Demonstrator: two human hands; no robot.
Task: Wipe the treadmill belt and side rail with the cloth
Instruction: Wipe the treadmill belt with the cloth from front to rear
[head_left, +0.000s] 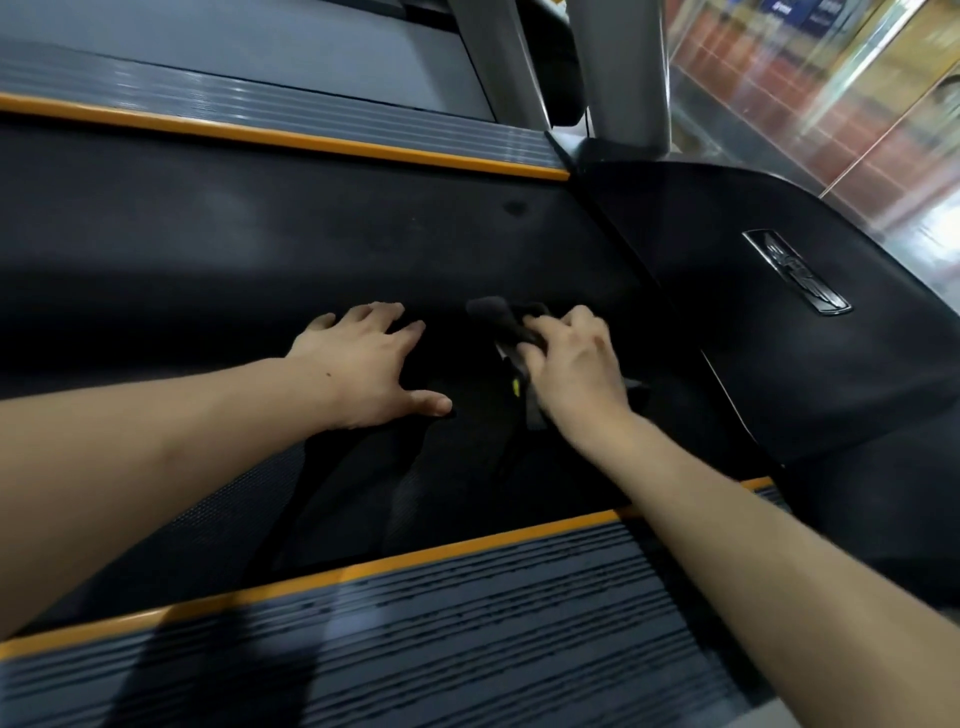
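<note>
Cloth (511, 325) gripped by right hand (571, 364) on belt (208, 270); left hand (371, 364) flat, fingers spread. Belt wiping apparently underway; near rail (415, 623) likely pending.

- A black motor cover (779, 312) carrying a silver badge (797, 273).
- A grey upright post (623, 62).
- A second treadmill (234, 47) behind.
- A blurred glass wall (831, 78) at right.

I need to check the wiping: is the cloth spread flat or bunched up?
Bunched: the dark cloth sits crumpled under the right hand on the belt.
</note>
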